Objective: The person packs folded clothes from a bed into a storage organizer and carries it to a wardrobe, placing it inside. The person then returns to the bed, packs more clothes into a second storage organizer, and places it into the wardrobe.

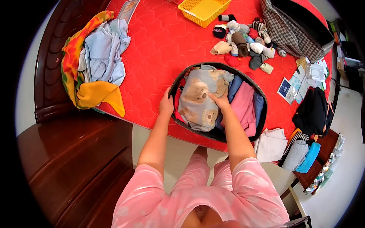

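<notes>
An oval black-rimmed case (265,114) lies at the edge of the red bed, packed with folded clothes. On its left side is a folded grey cloth with teddy bears (195,108); pink clothing (243,108) and blue clothing (234,88) fill the right side. My left hand (166,102) is at the case's left rim, its fingers partly hidden behind the edge. My right hand (220,99) rests on the right part of the bear cloth, thumb apart from the fingers, which are partly hidden.
Socks (241,43) are heaped beyond the case, near a yellow basket (204,14) and a houndstooth bag (283,32). Left lie rumpled blue clothes (102,49); right are papers (300,81), black clothing (310,110) and folded white cloth (271,144). A dark wooden cabinet (76,152) stands lower left.
</notes>
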A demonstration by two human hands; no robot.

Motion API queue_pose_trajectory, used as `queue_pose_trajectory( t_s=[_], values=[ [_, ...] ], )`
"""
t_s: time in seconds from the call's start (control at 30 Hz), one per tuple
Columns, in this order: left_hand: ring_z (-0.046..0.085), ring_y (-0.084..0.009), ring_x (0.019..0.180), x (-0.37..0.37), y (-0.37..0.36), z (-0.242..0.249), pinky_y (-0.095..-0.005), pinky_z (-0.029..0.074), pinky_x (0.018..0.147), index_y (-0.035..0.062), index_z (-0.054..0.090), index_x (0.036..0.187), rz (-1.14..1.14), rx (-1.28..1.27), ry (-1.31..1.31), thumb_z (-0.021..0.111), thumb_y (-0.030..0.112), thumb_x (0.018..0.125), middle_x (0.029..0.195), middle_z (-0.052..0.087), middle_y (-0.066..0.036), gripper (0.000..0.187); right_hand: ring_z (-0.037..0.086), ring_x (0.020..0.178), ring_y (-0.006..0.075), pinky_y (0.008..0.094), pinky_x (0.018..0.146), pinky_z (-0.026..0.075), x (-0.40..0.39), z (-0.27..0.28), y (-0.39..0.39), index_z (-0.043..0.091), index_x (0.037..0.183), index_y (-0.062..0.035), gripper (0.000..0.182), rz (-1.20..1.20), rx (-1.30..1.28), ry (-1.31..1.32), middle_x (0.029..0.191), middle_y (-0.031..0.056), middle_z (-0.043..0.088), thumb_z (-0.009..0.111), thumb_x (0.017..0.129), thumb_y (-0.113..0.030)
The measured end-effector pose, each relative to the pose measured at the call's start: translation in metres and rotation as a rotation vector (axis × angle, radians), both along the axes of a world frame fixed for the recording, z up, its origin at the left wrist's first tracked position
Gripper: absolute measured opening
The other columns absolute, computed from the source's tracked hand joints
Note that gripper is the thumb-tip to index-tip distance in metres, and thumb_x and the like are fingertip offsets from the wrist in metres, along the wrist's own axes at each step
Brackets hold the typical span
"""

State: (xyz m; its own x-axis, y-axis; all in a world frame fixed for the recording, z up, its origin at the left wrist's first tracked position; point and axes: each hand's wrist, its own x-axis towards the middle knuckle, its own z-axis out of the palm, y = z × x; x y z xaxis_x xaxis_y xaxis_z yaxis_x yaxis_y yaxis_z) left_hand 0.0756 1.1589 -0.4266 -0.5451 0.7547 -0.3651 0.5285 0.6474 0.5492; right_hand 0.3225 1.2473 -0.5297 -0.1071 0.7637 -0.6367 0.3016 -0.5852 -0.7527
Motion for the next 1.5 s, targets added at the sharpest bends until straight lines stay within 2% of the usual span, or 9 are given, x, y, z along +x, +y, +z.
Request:
queue_pose_trajectory(
  t_s=[0.3,0.4,0.5,0.6,0.77,0.93,1.17,1.3,1.5],
  values=[
    [0.052,-0.0325,0.115,0.002,-0.005,-0.007,-0.0342,0.039,0.097,0.0012,0.044,0.130,0.037,0.012,-0.204,0.043,0.024,0.096,0.120,0.057,-0.020,0.041,0.048,0.117,0.0244,0.0350,0.098,0.039,0.024,0.065,0.006,0.030,0.139,-0.0003,0.085,-0.170,-0.329,0.542,0.130,0.0143,0.049,0.077,0.073,-0.023],
    [0.047,-0.0386,0.119,0.002,-0.001,-0.005,-0.0433,0.038,0.098,0.0137,0.036,0.138,0.016,-0.114,-0.247,0.045,0.027,0.093,0.129,0.049,-0.021,0.048,0.047,0.118,0.0291,0.0359,0.100,0.037,0.013,0.056,0.006,0.033,0.137,0.0006,0.079,-0.030,-0.244,0.498,0.129,0.0172,0.048,0.075,0.076,-0.027],
    [0.032,-0.0372,0.131,0.035,0.011,-0.001,-0.0498,0.027,0.105,0.0143,0.031,0.142,-0.046,0.259,0.174,0.052,0.023,0.089,0.144,0.032,-0.017,0.057,0.045,0.119,0.0353,0.0372,0.100,0.035,0.005,0.029,-0.006,0.037,0.131,0.0024,0.066,0.287,0.361,-0.089,0.128,0.0225,0.047,0.068,0.081,-0.026],
    [0.020,-0.0354,0.137,0.082,0.034,0.051,-0.0565,0.018,0.107,0.0160,0.026,0.143,-0.337,0.193,0.481,0.056,0.018,0.084,0.150,0.019,-0.014,0.066,0.042,0.118,0.0407,0.0385,0.101,0.034,0.017,0.089,-0.013,0.040,0.126,0.0048,0.053,0.200,0.485,-0.105,0.126,0.0261,0.045,0.062,0.085,-0.020],
    [0.024,-0.0346,0.136,0.173,0.042,0.043,-0.0547,0.019,0.108,0.0155,0.045,0.134,-0.793,0.349,0.323,0.057,0.011,0.077,0.145,0.031,-0.011,0.058,0.045,0.117,0.0338,0.0406,0.102,0.034,0.084,0.127,-0.031,0.057,0.110,-0.0049,0.025,0.312,0.894,-0.528,0.126,0.0157,0.049,0.051,0.086,-0.004],
    [0.028,-0.0296,0.135,0.251,0.060,0.039,-0.0428,0.022,0.111,0.0055,0.045,0.131,-0.968,0.410,0.047,0.053,0.013,0.081,0.144,0.034,-0.010,0.051,0.044,0.120,0.0344,0.0428,0.102,0.035,0.153,0.117,-0.032,0.055,0.115,-0.0055,0.037,0.164,0.815,-0.491,0.128,0.0130,0.050,0.052,0.079,0.005],
    [0.021,-0.0270,0.139,0.233,0.051,-0.032,-0.0480,0.018,0.111,0.0127,0.042,0.136,-0.967,0.160,0.243,0.058,0.021,0.077,0.148,0.027,-0.013,0.062,0.043,0.121,0.0350,0.0455,0.101,0.035,0.193,0.074,-0.010,0.051,0.126,-0.0084,0.048,0.582,0.681,-1.001,0.132,0.0146,0.046,0.062,0.081,-0.021],
    [0.020,-0.0279,0.139,0.256,0.057,-0.031,-0.0493,0.018,0.111,0.0146,0.043,0.135,-0.971,0.073,0.423,0.059,0.020,0.077,0.148,0.026,-0.011,0.061,0.052,0.105,0.0316,0.0383,0.089,0.043,0.215,0.078,0.013,0.060,0.107,-0.0055,0.029,0.392,0.583,-0.582,0.115,0.0107,0.056,0.062,0.081,-0.018],
    [0.028,-0.0326,0.133,0.309,0.076,-0.011,-0.0522,0.021,0.109,0.0157,0.046,0.132,-1.172,0.272,0.319,0.060,0.021,0.075,0.147,0.030,-0.007,0.059,0.054,0.092,0.0334,0.0429,0.077,0.044,0.228,0.120,0.013,0.058,0.096,-0.0048,0.022,0.030,0.862,-0.825,0.100,0.0143,0.056,0.064,0.081,-0.020]
  ],
)
